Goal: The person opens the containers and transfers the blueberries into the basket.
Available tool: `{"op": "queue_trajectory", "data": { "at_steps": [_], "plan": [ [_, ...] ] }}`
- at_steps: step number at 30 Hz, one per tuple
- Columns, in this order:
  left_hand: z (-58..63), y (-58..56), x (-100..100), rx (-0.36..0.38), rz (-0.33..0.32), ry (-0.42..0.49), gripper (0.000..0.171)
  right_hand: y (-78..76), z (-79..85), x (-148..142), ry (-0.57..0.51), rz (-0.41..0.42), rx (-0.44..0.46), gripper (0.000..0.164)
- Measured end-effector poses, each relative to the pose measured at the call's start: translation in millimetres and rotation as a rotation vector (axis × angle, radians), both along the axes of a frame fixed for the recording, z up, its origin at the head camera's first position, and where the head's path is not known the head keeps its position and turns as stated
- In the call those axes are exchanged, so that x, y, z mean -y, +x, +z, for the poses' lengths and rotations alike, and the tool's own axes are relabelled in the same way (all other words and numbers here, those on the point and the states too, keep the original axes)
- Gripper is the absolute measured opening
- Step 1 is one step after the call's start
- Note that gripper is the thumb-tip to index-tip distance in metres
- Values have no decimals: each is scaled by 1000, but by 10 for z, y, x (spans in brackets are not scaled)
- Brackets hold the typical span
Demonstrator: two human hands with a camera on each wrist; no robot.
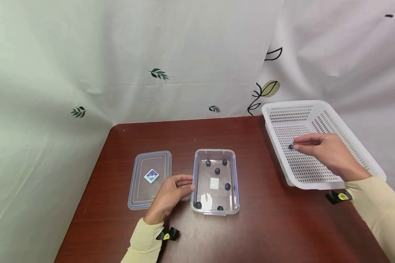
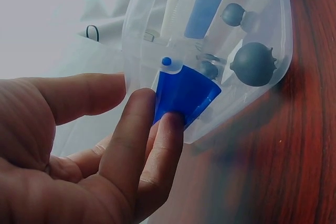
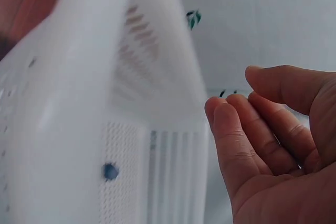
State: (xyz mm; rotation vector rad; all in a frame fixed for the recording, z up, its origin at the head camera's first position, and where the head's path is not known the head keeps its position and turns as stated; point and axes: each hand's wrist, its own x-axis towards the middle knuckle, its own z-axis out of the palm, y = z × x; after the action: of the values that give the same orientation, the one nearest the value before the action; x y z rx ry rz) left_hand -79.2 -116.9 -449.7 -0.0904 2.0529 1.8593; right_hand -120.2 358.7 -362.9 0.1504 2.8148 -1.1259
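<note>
My right hand (image 1: 329, 151) hovers over the white plastic basket (image 1: 373, 171). Its thumb stands apart from the fingers, and nothing is between them in the right wrist view. Below lies a small dark blue ball (image 3: 110, 171) on the basket's perforated floor. My left hand (image 1: 171, 193) touches the left side of a clear plastic box (image 1: 204, 184), fingertips at its blue side latch (image 2: 184, 95). Several such balls lie scattered in the box; one ball (image 2: 254, 64) shows little bumps on its surface.
A clear lid (image 1: 141, 193) with blue edging and a white-and-blue sticker lies flat left of the box. The brown table (image 1: 250, 233) meets a white cloth (image 1: 184, 54) with leaf prints at the back and left.
</note>
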Motion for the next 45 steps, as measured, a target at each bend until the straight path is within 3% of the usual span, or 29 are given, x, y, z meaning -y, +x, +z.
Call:
{"op": "queue_trajectory", "data": {
  "at_steps": [8, 13, 21, 35, 45],
  "plan": [
    [4, -2, 4, -13, 15, -9, 38, -22, 144, 535, -103, 121, -52, 42],
    [-4, -7, -6, -18, 18, -11, 38, -23, 131, 917, -122, 212, -36, 36],
    [-12, -17, -32, -19, 8, -15, 38, -17, -88, 1381, -238, 358, -7, 30],
    [-21, 2, -11, -31, 13, -8, 37, 43, -410, 2123, -302, 551, 86, 21],
    [-19, 7, -10, -17, 14, 1, 38, 131, -686, 2507, -303, 672, 99, 18]
  ]
}}
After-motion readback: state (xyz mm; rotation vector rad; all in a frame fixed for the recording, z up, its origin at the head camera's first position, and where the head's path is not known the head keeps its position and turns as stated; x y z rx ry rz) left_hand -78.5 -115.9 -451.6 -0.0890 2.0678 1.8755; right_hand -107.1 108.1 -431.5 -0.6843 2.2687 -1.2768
